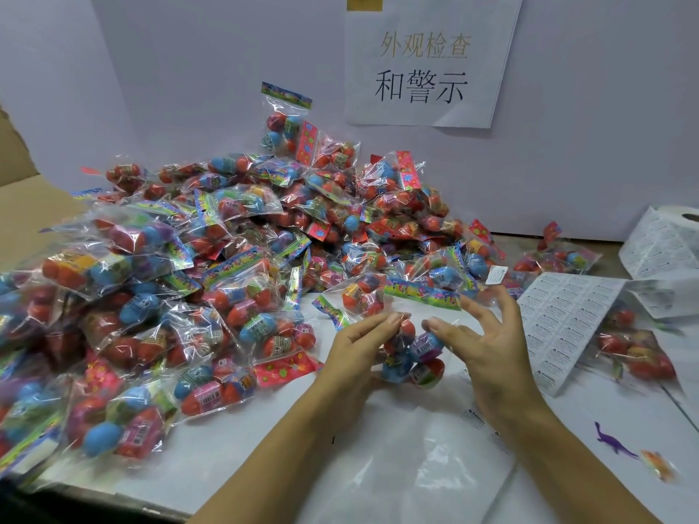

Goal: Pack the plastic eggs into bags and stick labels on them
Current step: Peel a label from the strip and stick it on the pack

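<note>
A clear bag of plastic eggs (pixel 416 353) with a green and blue header card (pixel 421 295) hangs between my hands above the white table (pixel 264 448). My left hand (pixel 359 346) pinches the bag's upper left side with curled fingers. My right hand (pixel 488 346) has its thumb against the bag's right side and its fingers spread straight. A small white label (pixel 496 274) sticks to one raised fingertip of that hand.
A big pile of filled egg bags (pixel 227 259) covers the left and back of the table. A sheet of labels (pixel 567 323) and a label roll (pixel 665 240) lie at the right, with more bags (pixel 639 353). A purple toy dinosaur (pixel 611 442) lies near the right front. A cardboard box (pixel 22 206) stands at the left.
</note>
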`<move>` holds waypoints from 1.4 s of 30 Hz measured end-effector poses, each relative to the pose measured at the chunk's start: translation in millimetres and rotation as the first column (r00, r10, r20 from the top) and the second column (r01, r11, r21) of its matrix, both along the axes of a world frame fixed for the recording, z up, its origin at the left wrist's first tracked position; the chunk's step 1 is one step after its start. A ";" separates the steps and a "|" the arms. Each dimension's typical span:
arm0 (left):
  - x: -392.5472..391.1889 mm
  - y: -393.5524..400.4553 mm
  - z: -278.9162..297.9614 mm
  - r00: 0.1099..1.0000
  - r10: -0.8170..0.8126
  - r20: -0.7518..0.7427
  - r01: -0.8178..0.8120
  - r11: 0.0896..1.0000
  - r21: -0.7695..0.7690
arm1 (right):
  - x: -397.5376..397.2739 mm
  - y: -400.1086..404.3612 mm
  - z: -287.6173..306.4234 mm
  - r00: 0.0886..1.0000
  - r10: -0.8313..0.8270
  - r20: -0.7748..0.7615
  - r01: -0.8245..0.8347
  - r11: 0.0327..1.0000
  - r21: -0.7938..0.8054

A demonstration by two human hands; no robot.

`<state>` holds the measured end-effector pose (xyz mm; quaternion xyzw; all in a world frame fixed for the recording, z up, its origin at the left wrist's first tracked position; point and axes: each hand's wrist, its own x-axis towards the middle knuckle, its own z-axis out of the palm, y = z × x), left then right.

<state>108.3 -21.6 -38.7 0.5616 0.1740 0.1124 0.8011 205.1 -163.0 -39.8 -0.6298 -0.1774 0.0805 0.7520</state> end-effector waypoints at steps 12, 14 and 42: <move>-0.7 -2.4 -9.2 0.979 -0.190 0.070 0.191 0.982 -0.006 | 1.1 -1.4 -2.2 0.986 -0.165 -0.006 0.165 0.982 0.096; -0.1 -3.1 -11.4 0.974 -0.218 0.067 0.215 0.975 0.050 | -0.5 -0.8 -1.2 0.989 -0.151 0.005 0.150 0.984 0.096; -1.7 6.7 2.0 0.987 0.026 0.157 -0.009 0.994 -0.108 | -16.4 -9.9 15.8 0.931 0.129 0.340 -0.070 0.981 -0.180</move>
